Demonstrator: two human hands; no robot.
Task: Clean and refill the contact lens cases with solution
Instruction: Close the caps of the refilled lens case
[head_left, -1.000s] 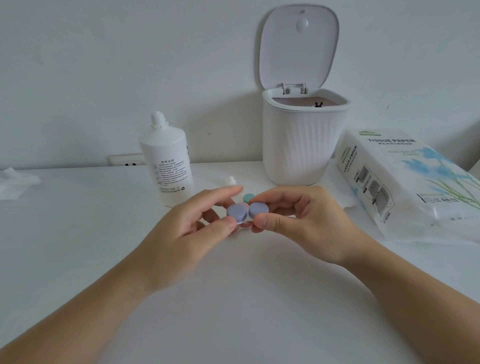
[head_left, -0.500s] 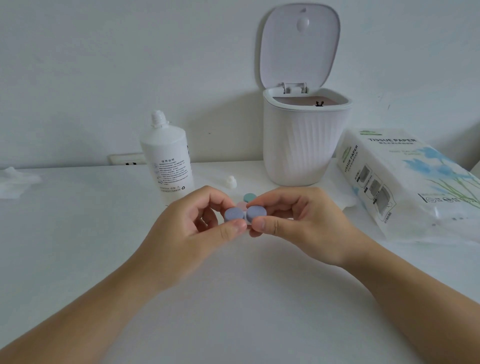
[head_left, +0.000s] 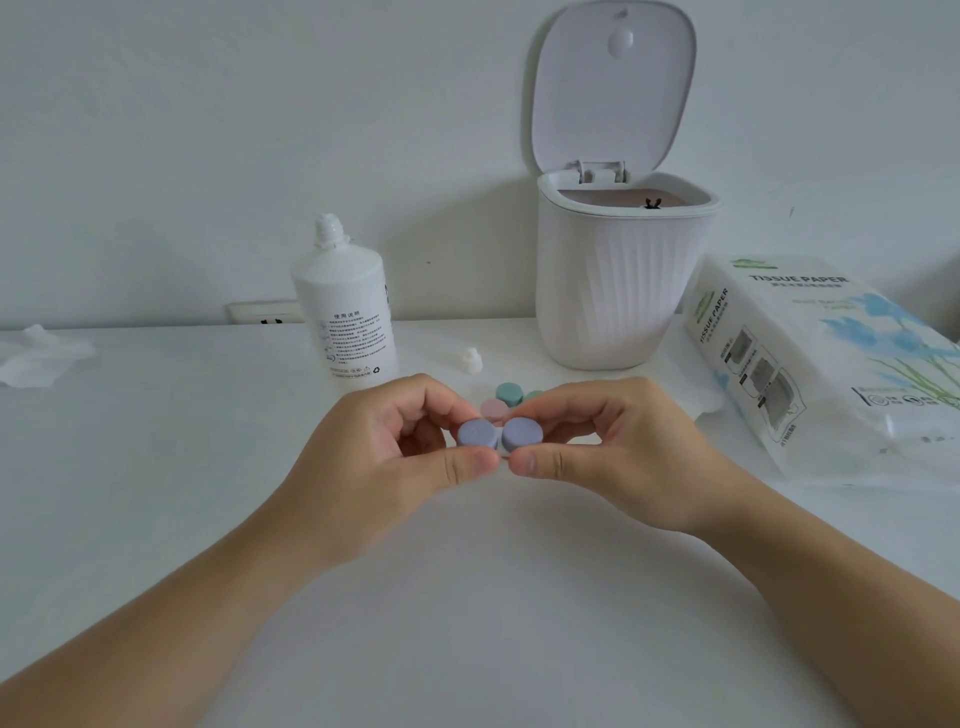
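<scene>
Behind both hands' grip on purple case (head_left: 500, 434), pink case (head_left: 492, 409), green case (head_left: 509, 393), bottle (head_left: 347, 312).

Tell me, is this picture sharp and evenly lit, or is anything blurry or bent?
Head view: soft, even light, no glare, faint shadows under the hands; purple lens case sharp, print on the solution bottle too small to read; wide-angle lens bends the tissue pack near the edge.

We see our two bare forearms and hands: left hand (head_left: 384, 457), right hand (head_left: 618, 457). No sleeves reach into view, and we wear no rings or watch, as far as the soft picture shows. Our thumbnails are short and unpainted.
</scene>
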